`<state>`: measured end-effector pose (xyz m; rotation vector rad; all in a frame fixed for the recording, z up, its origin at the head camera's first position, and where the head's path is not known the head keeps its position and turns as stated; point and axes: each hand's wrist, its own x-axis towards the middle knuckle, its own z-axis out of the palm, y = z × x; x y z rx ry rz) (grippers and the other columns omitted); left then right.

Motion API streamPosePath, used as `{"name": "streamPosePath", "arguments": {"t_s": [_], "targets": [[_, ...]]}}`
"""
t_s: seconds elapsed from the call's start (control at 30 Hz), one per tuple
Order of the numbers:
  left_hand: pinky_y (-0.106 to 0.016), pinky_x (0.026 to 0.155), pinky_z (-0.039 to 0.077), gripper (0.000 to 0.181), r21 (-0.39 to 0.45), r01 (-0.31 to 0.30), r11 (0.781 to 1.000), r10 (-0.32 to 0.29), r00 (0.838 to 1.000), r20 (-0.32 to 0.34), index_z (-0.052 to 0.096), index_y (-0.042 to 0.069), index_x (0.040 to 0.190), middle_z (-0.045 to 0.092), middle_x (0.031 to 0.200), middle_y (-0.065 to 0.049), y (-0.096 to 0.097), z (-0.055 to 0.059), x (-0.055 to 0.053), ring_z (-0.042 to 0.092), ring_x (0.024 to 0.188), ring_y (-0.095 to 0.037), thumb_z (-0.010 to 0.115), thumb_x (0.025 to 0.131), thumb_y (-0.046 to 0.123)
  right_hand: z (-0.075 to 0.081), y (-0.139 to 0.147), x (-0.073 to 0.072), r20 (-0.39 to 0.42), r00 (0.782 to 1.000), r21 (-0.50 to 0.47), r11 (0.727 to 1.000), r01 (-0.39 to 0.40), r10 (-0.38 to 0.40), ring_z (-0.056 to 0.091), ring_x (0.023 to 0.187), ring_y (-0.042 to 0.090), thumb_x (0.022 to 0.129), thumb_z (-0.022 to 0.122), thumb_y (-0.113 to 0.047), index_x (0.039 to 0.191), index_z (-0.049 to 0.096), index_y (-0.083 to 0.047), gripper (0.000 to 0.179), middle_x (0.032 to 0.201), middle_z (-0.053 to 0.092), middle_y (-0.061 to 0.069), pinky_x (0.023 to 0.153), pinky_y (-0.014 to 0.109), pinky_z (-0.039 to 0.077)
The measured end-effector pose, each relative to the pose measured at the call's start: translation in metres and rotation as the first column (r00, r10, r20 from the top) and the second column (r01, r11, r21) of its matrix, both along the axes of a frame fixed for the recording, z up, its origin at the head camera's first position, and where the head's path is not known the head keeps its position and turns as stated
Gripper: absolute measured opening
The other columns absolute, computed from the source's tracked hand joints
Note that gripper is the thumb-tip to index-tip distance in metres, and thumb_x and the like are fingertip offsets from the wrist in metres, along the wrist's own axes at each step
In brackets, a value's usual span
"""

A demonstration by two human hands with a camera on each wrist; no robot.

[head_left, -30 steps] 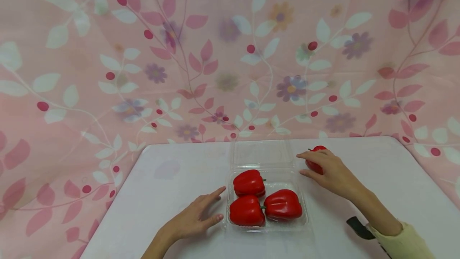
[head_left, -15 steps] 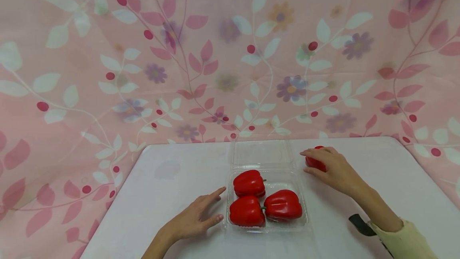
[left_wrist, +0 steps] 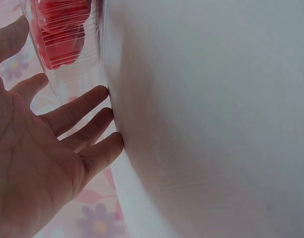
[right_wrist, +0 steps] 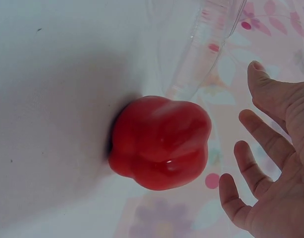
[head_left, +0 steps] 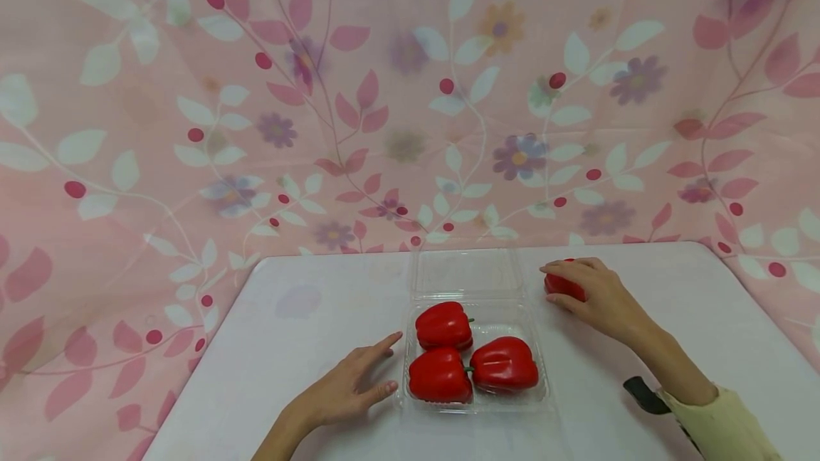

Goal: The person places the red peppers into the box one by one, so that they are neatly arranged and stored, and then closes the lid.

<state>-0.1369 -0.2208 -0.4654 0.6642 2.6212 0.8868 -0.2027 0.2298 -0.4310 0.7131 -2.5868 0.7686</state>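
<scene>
My right hand [head_left: 598,299] hovers over a red bell pepper [head_left: 564,287] at the back right of the table, partly hiding it. In the right wrist view this bell pepper [right_wrist: 161,143] lies on the white surface, with a gap between it and the spread fingers [right_wrist: 251,168]. Three more red bell peppers [head_left: 504,365] lie in a clear plastic clamshell box [head_left: 541,391], its lid folded back. Just left of the box is my left hand [head_left: 342,388], thumb and fingers apart, holding nothing. The left wrist view shows its fingertips [left_wrist: 103,94] at the table surface beside the box.
The clear lid [head_left: 470,274] lies flat behind the box. A white table [head_left: 256,347] carries everything, backed by a pink floral curtain [head_left: 384,91]. A black wrist-worn piece [head_left: 645,395] sits by my right sleeve [head_left: 724,425].
My right hand has shifted a little to the right and back, covering the lone bell pepper's stem. The left hand and the boxed peppers stay where they were.
</scene>
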Motion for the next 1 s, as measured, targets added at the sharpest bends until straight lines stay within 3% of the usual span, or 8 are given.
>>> {"name": "streamPosePath", "arguments": {"t_s": [0.2, 0.4, 1.0], "targets": [[-0.063, 0.099, 0.041, 0.074, 0.003, 0.005, 1.0, -0.005, 1.0, -0.007, 0.024, 0.038, 0.156, 0.051, 0.143, 0.001, 0.0, 0.001, 0.0, 0.042, 0.131, -0.026, 0.055, 0.092, 0.06, -0.002, 0.003, -0.002, -0.016, 1.0, 0.03, 0.999, 0.022, -0.021, 0.048, 0.113, 0.038, 0.077, 0.084, -0.01, 0.125, 0.066, -0.012, 0.052, 0.121, 0.065, 0.012, 0.077, 0.063, 0.052], [-0.063, 0.099, 0.041, 0.074, 0.002, 0.007, 1.0, -0.007, 1.0, -0.016, 0.025, 0.037, 0.156, 0.051, 0.143, 0.0, 0.0, 0.001, 0.0, 0.043, 0.13, -0.026, 0.055, 0.092, 0.06, -0.004, 0.006, -0.005, 0.027, 0.998, 0.059, 0.997, 0.054, -0.055, 0.045, 0.115, 0.039, 0.078, 0.083, -0.012, 0.128, 0.065, -0.013, 0.053, 0.122, 0.063, 0.013, 0.081, 0.07, 0.044], [-0.063, 0.099, 0.041, 0.074, 0.002, 0.011, 1.0, -0.011, 1.0, -0.016, 0.024, 0.037, 0.157, 0.051, 0.143, 0.001, 0.0, 0.0, 0.0, 0.042, 0.131, -0.026, 0.054, 0.093, 0.061, -0.012, 0.015, -0.01, 0.011, 0.998, 0.134, 0.989, 0.06, -0.062, 0.039, 0.121, 0.042, 0.079, 0.08, -0.006, 0.13, 0.062, -0.009, 0.054, 0.13, 0.058, 0.017, 0.086, 0.068, 0.038]]}}
